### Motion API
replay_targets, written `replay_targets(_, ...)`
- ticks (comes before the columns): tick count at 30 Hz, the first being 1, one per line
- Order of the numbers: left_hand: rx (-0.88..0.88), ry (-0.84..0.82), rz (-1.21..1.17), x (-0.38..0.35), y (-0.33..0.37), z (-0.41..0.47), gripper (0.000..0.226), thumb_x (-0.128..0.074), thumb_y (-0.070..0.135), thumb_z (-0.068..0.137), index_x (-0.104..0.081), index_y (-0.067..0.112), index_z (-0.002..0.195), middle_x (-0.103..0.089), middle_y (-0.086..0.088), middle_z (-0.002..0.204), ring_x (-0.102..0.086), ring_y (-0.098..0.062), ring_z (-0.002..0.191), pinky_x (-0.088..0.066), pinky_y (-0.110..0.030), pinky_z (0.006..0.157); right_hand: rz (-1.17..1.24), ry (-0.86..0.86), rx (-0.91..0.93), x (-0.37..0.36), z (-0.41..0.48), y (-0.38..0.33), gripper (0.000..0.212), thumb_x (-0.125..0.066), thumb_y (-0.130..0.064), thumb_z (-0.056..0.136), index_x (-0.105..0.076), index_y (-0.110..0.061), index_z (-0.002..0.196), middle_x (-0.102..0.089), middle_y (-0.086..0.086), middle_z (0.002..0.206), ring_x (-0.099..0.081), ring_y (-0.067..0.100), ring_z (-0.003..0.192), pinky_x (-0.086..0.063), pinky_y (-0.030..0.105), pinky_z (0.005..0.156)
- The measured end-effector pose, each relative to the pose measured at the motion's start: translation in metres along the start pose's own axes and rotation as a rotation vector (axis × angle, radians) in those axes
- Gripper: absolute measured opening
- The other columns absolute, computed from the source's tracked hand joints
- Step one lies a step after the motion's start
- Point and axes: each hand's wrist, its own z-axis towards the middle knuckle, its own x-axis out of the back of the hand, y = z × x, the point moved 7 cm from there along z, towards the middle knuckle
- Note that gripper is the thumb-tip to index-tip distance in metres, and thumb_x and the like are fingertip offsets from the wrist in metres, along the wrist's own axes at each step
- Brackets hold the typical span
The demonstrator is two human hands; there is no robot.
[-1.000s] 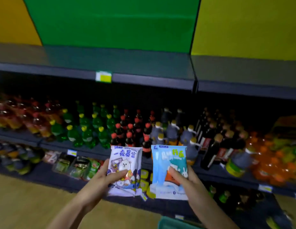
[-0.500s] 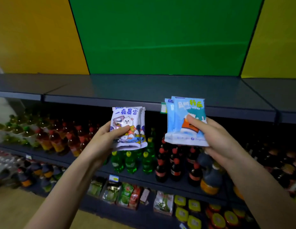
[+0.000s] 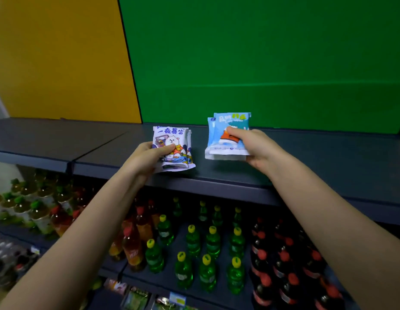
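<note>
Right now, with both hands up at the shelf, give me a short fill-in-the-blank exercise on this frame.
1. The left hand grips the white and purple packets; the right hand grips the other packets, mostly ____ in colour.
2. The wall panel behind the other packets is ____.
3. The green bottles lower down have ____ caps.
Missing words: blue; green; yellow.

White pkt, blue pkt upright at grey top shelf.
</note>
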Motion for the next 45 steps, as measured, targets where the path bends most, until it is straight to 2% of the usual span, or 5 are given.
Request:
replay_targets(17, 0.175, -0.038, 0.278, 0.078, -0.018, 0.224, 0.015, -0.068, 0.017, 0.084, -0.061, 0.005, 0.078, -0.068, -0.014, 0.087, -0.063, -0.025, 0.073, -0.051, -0.036, 0.088, -0.228, 0.230, -0.130, -0.045, 0.198, 0.026, 0.010, -0.059, -0.018, 0.088, -0.060, -0.008, 0.088, -0.070, 0.004, 0.060, -0.064, 0.013, 0.051, -0.051, 0.031, 0.067)
replay_targets(22, 0.193, -0.111, 0.397, 0.089, -0.023, 0.266, 0.021, -0.074, 0.028, 0.075, -0.066, 0.009, 0.079, -0.071, -0.014, 0.102, -0.066, -0.030, 0.098, -0.048, -0.044, 0.100, -0.353, 0.353, -0.149, -0.028, 0.218, 0.041, 0.066, -0.072, -0.033, 0.073, -0.049, -0.003, 0.127, -0.067, 0.014, 0.109, -0.065, 0.026, 0.096, -0.049, 0.027, 0.064)
replay_targets(29, 0.155, -0.118, 0.444, 0.085, -0.028, 0.284, 0.051, -0.072, 0.034, 0.076, -0.058, 0.004, 0.115, -0.067, -0.012, 0.111, -0.065, -0.027, 0.099, -0.051, -0.040, 0.095, -0.495, 0.396, -0.091, -0.021, 0.216, 0.032, 0.014, -0.060, -0.014, 0.087, -0.060, -0.014, 0.073, -0.063, -0.009, 0.046, -0.054, -0.001, 0.038, -0.037, 0.007, 0.036)
replay_targets(36, 0.081, -0.057, 0.718, 0.090, -0.026, 0.284, 0.063, -0.064, 0.048, 0.076, -0.052, 0.004, 0.119, -0.054, -0.016, 0.128, -0.047, -0.033, 0.122, -0.041, -0.043, 0.102, -0.915, 0.485, -0.165, -0.017, 0.205, 0.024, 0.062, -0.060, -0.054, 0.074, -0.062, -0.008, 0.116, -0.058, 0.014, 0.126, -0.053, 0.031, 0.118, -0.043, 0.036, 0.097)
replay_targets(45, -0.746, -0.034, 1.025, 0.011, 0.047, 0.185, 0.027, -0.048, 0.024, 0.092, -0.057, 0.012, 0.115, -0.060, -0.009, 0.119, -0.053, -0.030, 0.111, -0.042, -0.038, 0.085, -1.171, 0.592, 0.133, -0.027, 0.133, -0.015, 0.027, -0.051, -0.033, 0.089, -0.065, -0.024, 0.111, -0.065, 0.002, 0.120, -0.057, 0.027, 0.113, -0.046, 0.038, 0.096)
